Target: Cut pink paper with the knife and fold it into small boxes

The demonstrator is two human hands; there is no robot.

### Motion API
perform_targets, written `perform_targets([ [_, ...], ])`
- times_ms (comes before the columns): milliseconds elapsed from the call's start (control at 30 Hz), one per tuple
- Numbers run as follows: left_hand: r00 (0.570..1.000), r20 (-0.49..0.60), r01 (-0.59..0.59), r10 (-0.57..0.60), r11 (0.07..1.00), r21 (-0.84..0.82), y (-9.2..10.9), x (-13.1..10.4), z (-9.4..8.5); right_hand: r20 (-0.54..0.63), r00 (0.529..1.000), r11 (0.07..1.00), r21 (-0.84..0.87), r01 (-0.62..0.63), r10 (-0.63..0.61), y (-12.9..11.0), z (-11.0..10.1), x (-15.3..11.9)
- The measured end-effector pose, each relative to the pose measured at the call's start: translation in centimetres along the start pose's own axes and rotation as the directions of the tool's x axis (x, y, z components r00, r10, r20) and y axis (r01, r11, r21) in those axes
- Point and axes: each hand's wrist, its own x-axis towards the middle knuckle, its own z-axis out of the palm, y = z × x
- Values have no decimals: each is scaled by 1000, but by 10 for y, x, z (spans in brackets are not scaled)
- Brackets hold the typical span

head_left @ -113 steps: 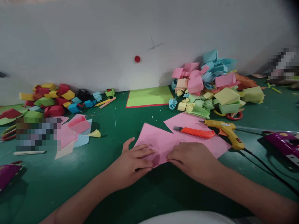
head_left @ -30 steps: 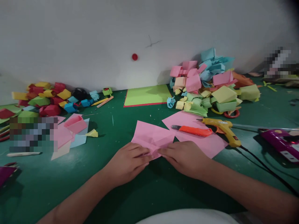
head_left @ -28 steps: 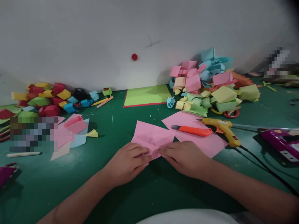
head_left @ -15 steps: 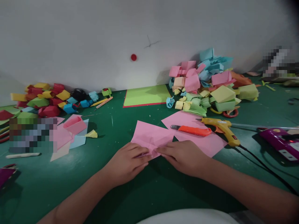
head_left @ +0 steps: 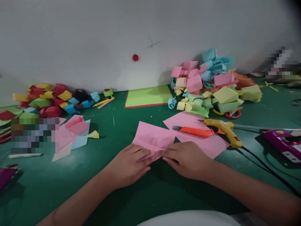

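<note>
Twice held, by left hand (head_left: 131, 164) and right hand (head_left: 189, 160), at near edge of pink paper (head_left: 154, 134); likely light, bendy, best pinched there.

Single head-worn camera, looking forward and down from above the near side of the green table (head_left: 141, 201). Left hand (head_left: 133, 164), right hand (head_left: 188, 160) close, below centre; pale wall (head_left: 94, 37) farther off, filling upper frame.
</note>
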Motion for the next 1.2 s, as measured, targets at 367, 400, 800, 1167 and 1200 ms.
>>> perform_targets([
  [367,997,71,24,-25,1000,10,3,0,-4,23,998,998,46,52,-53,-1,1,-3],
  [400,998,67,22,-23,1000,10,3,0,-5,26,998,998,50,49,-50,-1,1,-3],
  [800,997,61,47,-45,998,-33,0,-2,-2,113,994,1000,18,5,-7,19,-23,-7],
  [1167,998,42,55,-53,997,-54,3,-2,-3,85,996,999,44,28,-32,27,-29,-10],
  [1200,998,41,55,-53,997,-55,4,-2,-3,71,996,998,48,46,-49,25,-27,-10],
])
